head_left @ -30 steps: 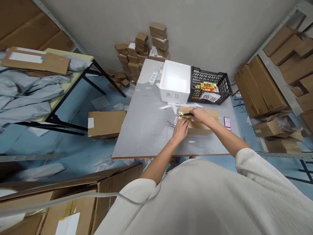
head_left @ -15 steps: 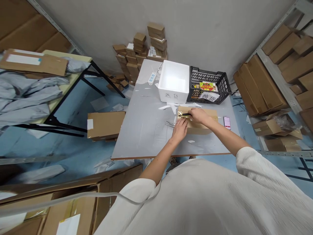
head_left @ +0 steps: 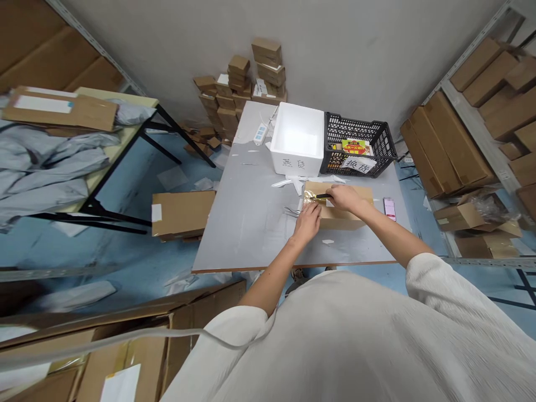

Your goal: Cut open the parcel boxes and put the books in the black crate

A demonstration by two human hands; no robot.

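On the grey table sits a closed cardboard box [head_left: 344, 223] with shiny clear tape [head_left: 310, 195] at its left end. My right hand [head_left: 342, 197] is closed around a slim black-handled utility knife [head_left: 322, 196], whose tip points left at the taped end. My left hand [head_left: 309, 220] rests against the box's near left corner, fingers stretched out on the cardboard and tape. Close to those fingers lies a pair of metal scissors [head_left: 290, 211], partly hidden. Torn white paper scraps [head_left: 296, 183] lie beyond the box.
Behind the box stand a white foam bin [head_left: 298, 162] and a black plastic crate [head_left: 355, 128] with colourful packages. A phone [head_left: 389, 209] lies to the right, a power strip [head_left: 260, 134] at the back left. Cartons [head_left: 184, 212] stand on the floor; shelves line the right.
My right hand and the knife have shifted slightly to the right along the box. My left hand has stayed almost in place.
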